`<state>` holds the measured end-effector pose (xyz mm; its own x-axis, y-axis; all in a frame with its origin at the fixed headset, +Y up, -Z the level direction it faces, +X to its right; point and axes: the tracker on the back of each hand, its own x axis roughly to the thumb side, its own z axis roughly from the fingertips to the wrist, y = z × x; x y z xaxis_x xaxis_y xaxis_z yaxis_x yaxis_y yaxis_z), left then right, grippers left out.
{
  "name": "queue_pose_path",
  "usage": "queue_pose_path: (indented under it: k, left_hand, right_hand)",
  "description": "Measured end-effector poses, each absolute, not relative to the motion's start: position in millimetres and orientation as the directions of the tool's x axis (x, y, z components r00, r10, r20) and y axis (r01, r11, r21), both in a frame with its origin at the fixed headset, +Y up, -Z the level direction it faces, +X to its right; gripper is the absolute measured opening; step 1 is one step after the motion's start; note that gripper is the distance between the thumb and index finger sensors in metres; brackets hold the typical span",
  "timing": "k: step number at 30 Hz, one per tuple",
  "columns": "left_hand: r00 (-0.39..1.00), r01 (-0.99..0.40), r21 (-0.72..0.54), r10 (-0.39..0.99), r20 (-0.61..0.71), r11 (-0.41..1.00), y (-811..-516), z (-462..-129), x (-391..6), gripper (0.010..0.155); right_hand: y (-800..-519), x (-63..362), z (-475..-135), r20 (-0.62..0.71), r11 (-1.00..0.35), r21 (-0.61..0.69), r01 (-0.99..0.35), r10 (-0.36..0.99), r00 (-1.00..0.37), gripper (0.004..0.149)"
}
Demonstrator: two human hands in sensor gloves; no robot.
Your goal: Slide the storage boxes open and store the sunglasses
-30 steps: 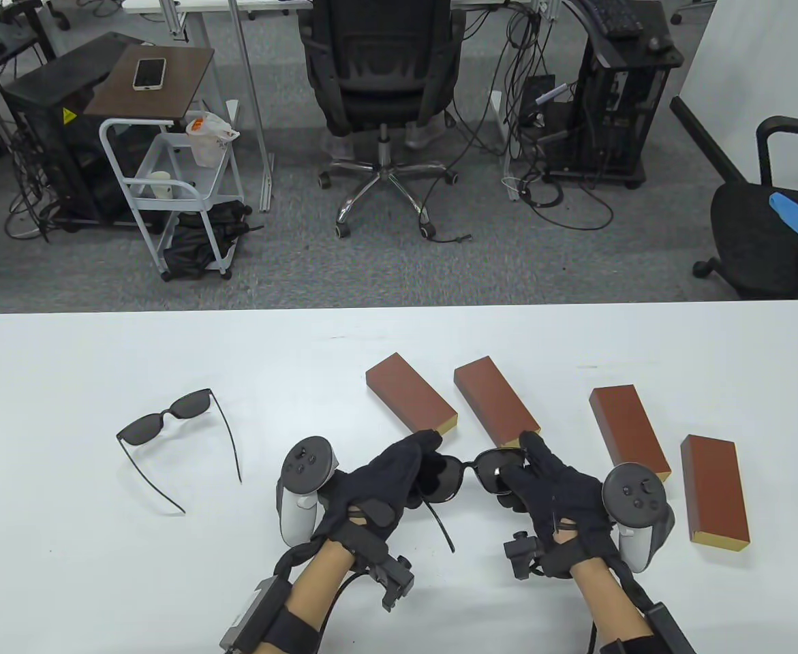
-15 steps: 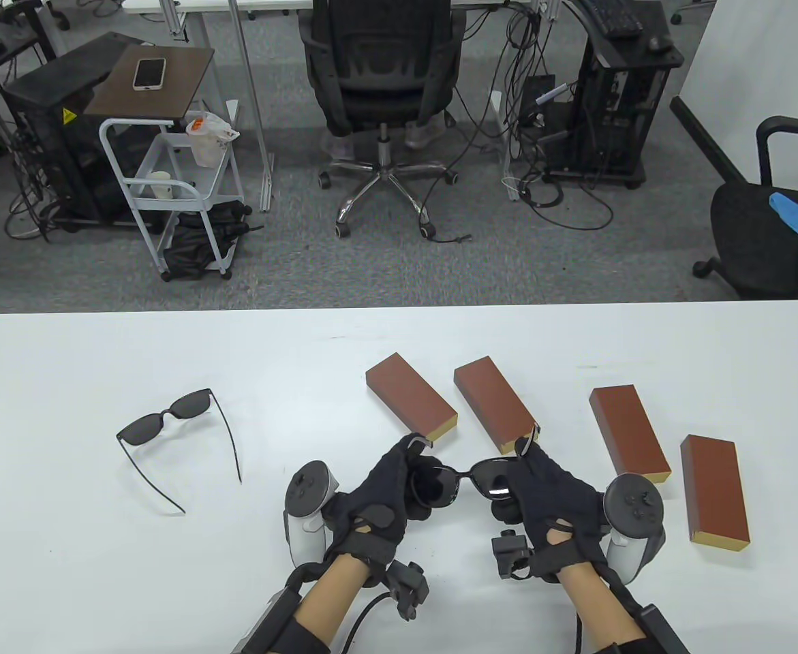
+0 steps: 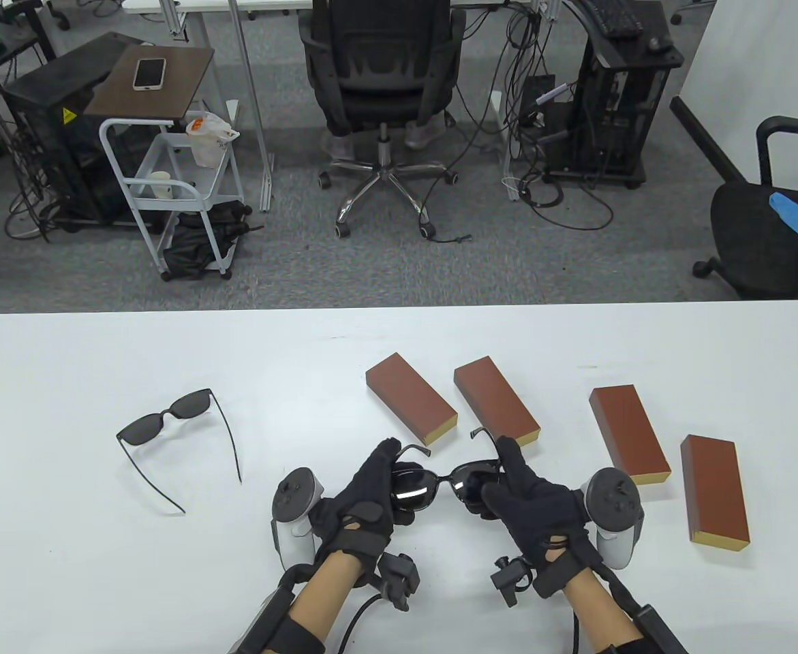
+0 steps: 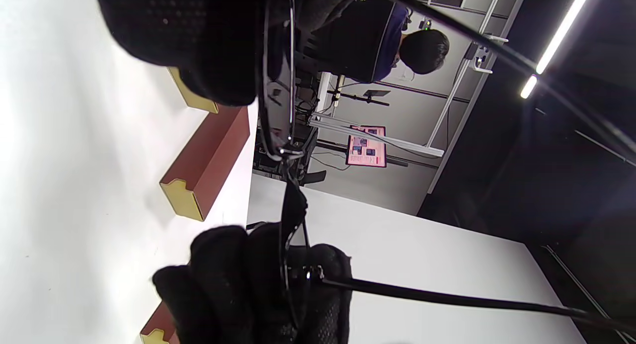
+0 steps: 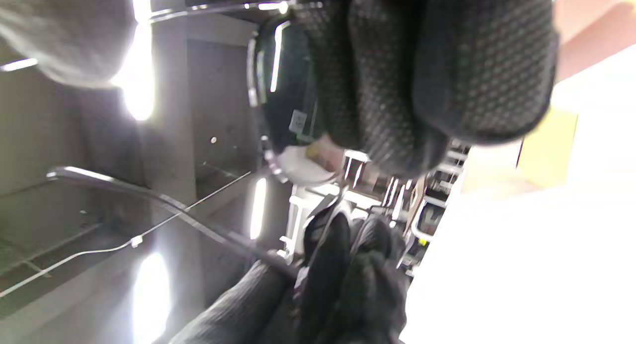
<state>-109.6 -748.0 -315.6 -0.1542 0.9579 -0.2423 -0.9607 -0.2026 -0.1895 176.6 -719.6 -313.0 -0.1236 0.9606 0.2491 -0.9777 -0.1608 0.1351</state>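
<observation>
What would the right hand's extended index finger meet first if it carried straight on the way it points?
Likely the near, tan end of the second storage box. The right hand holding the sunglasses points up-left toward it, though height above the table is unclear.

Both hands (image 3: 364, 494) (image 3: 525, 501) raised, fingers curled

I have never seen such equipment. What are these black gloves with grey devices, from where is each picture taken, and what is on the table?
Nothing here is a machine: these are a person's two hands in black sensor gloves, with a grey tracker strapped behind each. One camera looks down at the white table; two small cameras sit on the wrists, so their pictures look tilted. The left hand and right hand hold one pair of dark sunglasses between them. A second pair of sunglasses lies on the table's left, and four brown storage boxes lie beyond and to the right.
</observation>
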Motion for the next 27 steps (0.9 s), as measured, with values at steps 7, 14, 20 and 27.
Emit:
queue_pose_path:
  k: [7,14,20,27]
  left_hand:
    - [-0.072,-0.976,-0.186,0.974,-0.215,-0.114,-742.2,-314.4,-108.5,0.065]
    - [-0.001,-0.986,-0.163,0.98,-0.2,-0.034,-740.5,-315.6,-110.3,0.059]
    - [0.01,-0.99,-0.139,0.982,-0.188,-0.016,-740.1,-316.5,-113.3,0.057]
    - [-0.01,-0.993,-0.111,0.984,-0.178,-0.03,-739.2,-315.0,-112.3,0.056]
  right_hand:
    - [-728.6,182.0,-312.9,0.189,-0.062,0.083,-0.995,0.981,-0.045,0.079]
    - [-734.0,187.5,-313.8,0.12,-0.036,0.035,-0.999,0.992,-0.031,0.065]
    - [-737.3,187.9,-314.4,0.074,-0.013,0.028,-1.0,0.997,-0.011,0.06]
    - [-738.5,190.7,-314.0,0.032,-0.013,-0.004,-1.0,0.999,-0.013,0.056]
